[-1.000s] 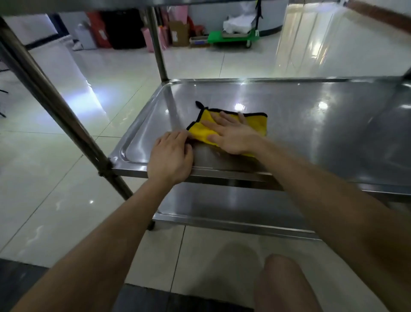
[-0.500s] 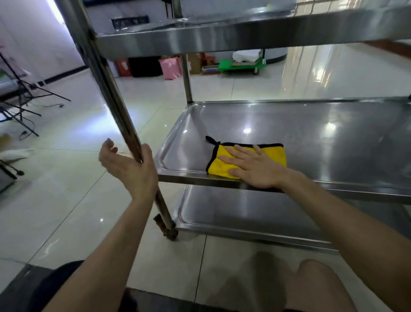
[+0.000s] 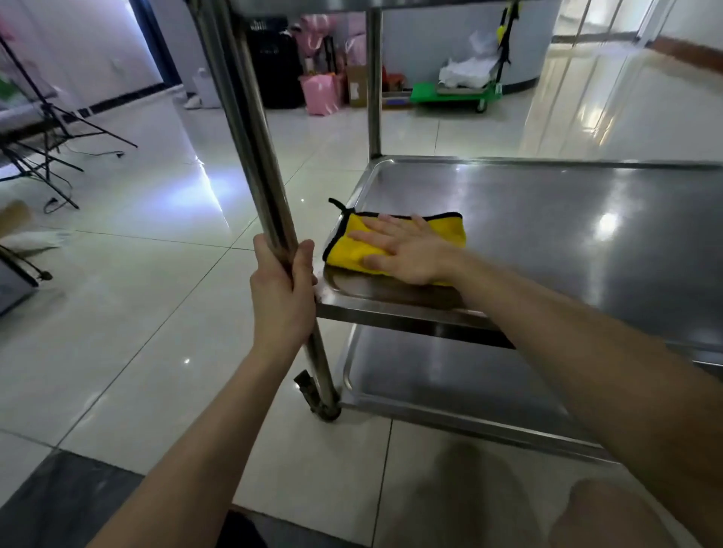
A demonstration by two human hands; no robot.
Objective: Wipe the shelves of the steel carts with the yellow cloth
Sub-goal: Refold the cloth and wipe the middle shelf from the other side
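The cloth (image 3: 395,242) is pressed flat under the open right hand (image 3: 407,252) at the middle shelf's (image 3: 567,234) corner beside the post (image 3: 254,156), which is clasped by the left hand (image 3: 282,297). Even pressure and overlapping strokes away from the post should be used.

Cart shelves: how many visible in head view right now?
3. Top shelf: only its underside edge at the frame top. Middle shelf: right hand flat on the yellow cloth. Bottom shelf: near the floor. Left hand grips the cart post.
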